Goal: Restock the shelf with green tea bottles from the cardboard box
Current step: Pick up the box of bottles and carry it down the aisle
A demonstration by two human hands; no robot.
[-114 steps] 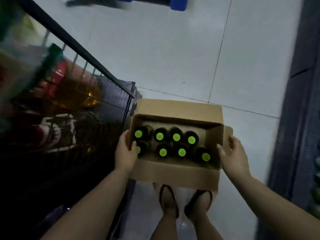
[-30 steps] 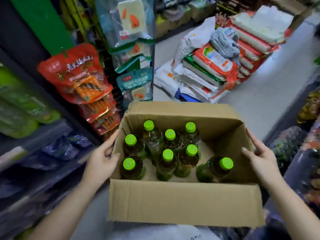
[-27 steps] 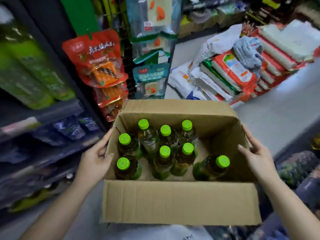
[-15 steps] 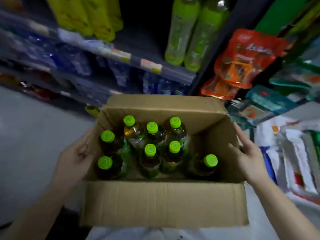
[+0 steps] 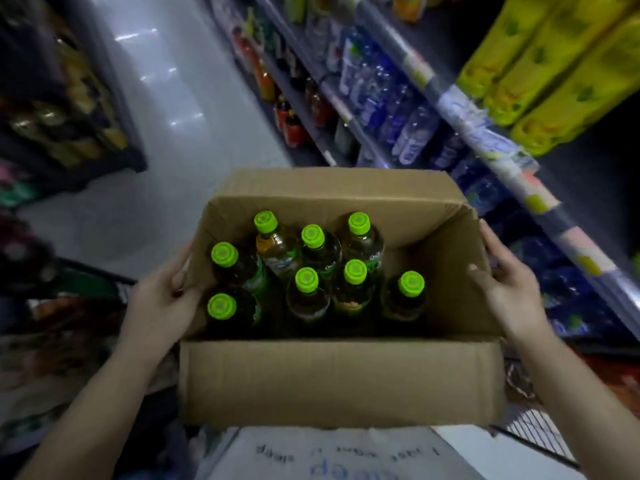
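The box [image 5: 341, 382] sits in the lower middle of the frame, open at the top and carried between both hands. The left hand [image 5: 161, 306] is wrapped over the box's left wall, fingers curled onto the rim and thumb inside; the right hand [image 5: 507, 289] lies flat and spread against the outside of the right wall, thumb hooked over the edge. Neither holds a bottle. Eight bottles [image 5: 353, 282] with bright green caps stand upright inside, bunched toward the left and middle, with a bare patch of cardboard at the right end. The shelf [image 5: 485, 143] runs down the right side of the frame, its tiers filled with blue-labelled water bottles and, in the upper right, yellow-green packs; blur hides where a gap for the tea might be. By my reading the restocking has not started: no bottle is out of the box, which is not yet set down. Left to do is everything that matters: park the box, then move the bottles across one by one or in pairs.
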